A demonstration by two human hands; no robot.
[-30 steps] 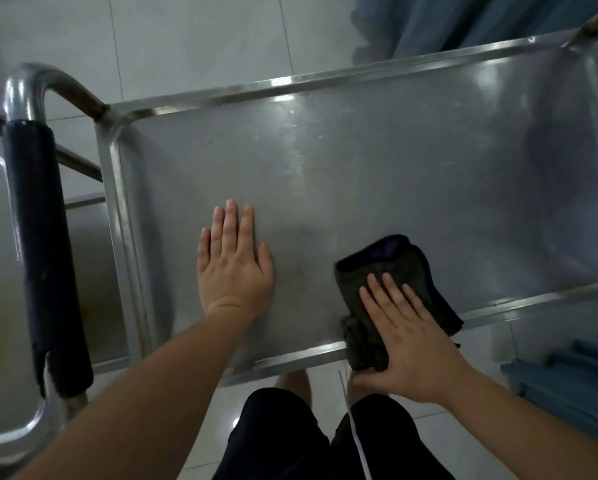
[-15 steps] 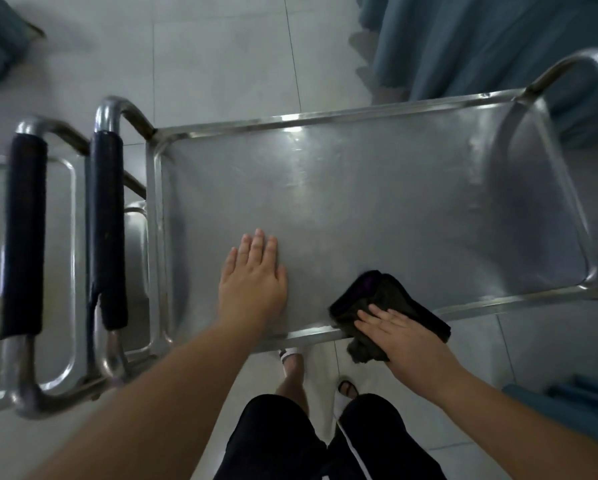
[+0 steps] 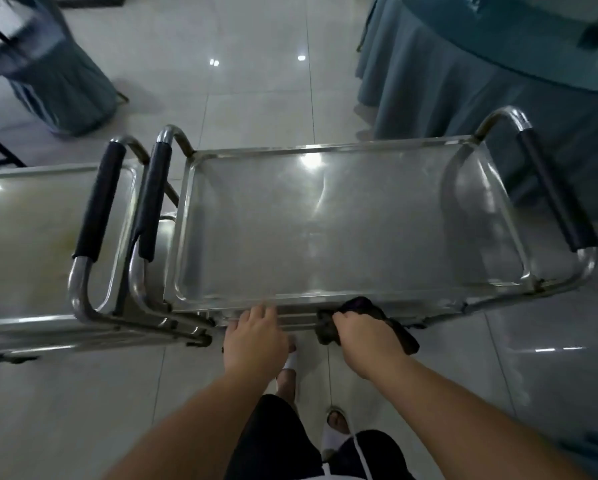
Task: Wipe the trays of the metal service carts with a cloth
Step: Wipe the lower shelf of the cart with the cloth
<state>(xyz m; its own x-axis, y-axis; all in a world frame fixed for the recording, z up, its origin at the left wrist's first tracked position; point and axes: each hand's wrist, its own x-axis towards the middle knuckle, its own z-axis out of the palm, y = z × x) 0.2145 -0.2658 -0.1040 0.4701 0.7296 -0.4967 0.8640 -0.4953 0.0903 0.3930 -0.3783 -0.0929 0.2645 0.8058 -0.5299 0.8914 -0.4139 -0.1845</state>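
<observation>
Cloth [image 3: 366, 322], dark and bunched, sits at six o'clock on the near rim of the top tray [image 3: 342, 230] of the right-hand cart, clutched in the right hand [image 3: 366, 344], whose fingers are curled round it from above. The left hand [image 3: 256, 341] is just beside it at about seven o'clock, its fingers stretched out loosely toward the same rim, grasping nothing; whether they touch the metal I cannot tell.

The tray floor looks bare and shiny, so my guess is that the rim and the shelves beneath are the step in hand. To do it well, I would flatten the cloth into a pad before dragging it along the lip, steady the cart with the free hand so it does not roll, and work from nine o'clock round to three without skipping the corners.

A second cart [image 3: 41, 237], at nine o'clock, shows a yellowish stain on its tray and will likely need firmer rubbing.
</observation>
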